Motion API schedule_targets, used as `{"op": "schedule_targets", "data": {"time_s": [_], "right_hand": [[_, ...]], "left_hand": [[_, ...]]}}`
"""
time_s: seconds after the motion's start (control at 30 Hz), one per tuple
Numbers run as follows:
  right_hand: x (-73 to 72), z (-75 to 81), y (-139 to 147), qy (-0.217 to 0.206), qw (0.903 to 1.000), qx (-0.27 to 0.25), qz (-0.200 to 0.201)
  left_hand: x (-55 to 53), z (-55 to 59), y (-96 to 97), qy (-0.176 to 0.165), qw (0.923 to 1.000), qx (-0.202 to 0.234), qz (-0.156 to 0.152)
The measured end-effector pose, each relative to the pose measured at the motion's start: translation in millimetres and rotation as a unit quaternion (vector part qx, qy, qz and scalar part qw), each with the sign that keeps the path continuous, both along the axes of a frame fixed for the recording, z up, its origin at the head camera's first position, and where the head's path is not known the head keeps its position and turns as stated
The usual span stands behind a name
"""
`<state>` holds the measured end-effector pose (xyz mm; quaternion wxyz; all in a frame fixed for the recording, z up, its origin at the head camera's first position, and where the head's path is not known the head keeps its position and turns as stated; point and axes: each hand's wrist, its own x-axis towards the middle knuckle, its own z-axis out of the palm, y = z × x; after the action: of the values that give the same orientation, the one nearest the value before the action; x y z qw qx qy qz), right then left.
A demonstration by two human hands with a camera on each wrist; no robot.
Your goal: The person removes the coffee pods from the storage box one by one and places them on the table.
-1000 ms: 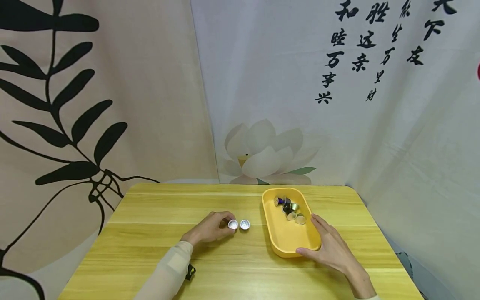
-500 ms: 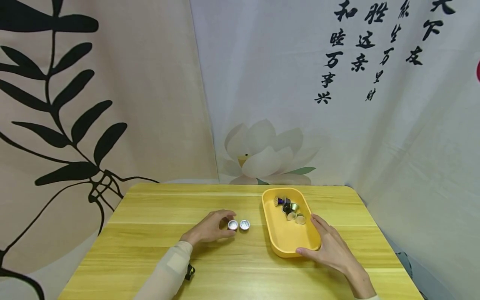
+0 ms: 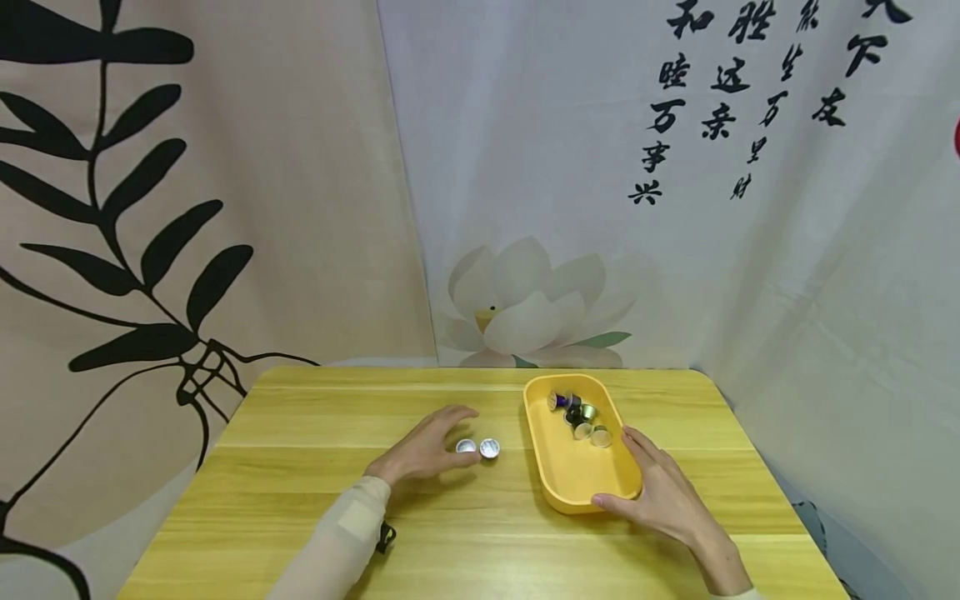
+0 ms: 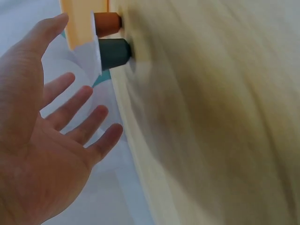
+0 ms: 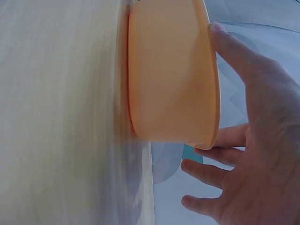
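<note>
Two coffee capsules stand lid-up on the table, a dark green capsule (image 4: 114, 53) and an orange-brown capsule (image 4: 108, 24); from the head their silver lids show, the right capsule (image 3: 490, 448) whole, the left capsule (image 3: 465, 445) partly behind my thumb. My left hand (image 3: 427, 446) is spread beside them, fingers apart, holding nothing. A yellow tray (image 3: 558, 475) is to the right, with several coffee capsules (image 3: 581, 421) heaped toward its far end. My right hand (image 3: 667, 492) rests at its near right corner, thumb (image 5: 234, 49) on the rim and some fingertips at the adjoining side.
The wooden table (image 3: 315, 417) extends around the tray and capsules. Behind it hangs a white cloth (image 3: 540, 167) printed with a lotus and writing. A dark strap (image 3: 386, 537) shows below the left wrist.
My left fingers have come away from the left capsule and spread wider, the thumb shifting right in front of it. The capsules, tray and right hand stay put.
</note>
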<state>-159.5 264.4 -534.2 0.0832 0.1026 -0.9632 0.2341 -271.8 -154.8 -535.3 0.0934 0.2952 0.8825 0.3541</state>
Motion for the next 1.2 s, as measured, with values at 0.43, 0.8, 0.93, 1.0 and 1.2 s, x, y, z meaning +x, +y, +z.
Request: {"op": "schedule_targets", "data": {"time_s": [0.43, 0.8, 0.93, 1.0, 1.2], "right_hand": [[0.3, -1.1, 0, -0.002, 1.0000, -0.001, -0.004], [-0.4, 0.3, -1, 0.000, 1.0000, -0.001, -0.003], [-0.9, 0.4, -1, 0.002, 1.0000, -0.001, -0.001], [-0.6, 0.4, -1, 0.002, 1.0000, -0.001, -0.001], [0.2, 0.3, -1, -0.001, 1.0000, 0.002, -0.001]], "left_hand": [[-12.4, 19.1, 40.1, 0.058, 0.9974, -0.014, -0.040], [-19.7, 36.3, 77.7, 0.100, 0.9907, -0.054, -0.074], [-21.0, 40.3, 89.8, 0.114, 0.9875, -0.066, -0.087], [-21.5, 42.3, 95.9, 0.122, 0.9852, -0.073, -0.096], [-23.1, 45.8, 114.8, 0.142, 0.9769, -0.103, -0.122]]}}
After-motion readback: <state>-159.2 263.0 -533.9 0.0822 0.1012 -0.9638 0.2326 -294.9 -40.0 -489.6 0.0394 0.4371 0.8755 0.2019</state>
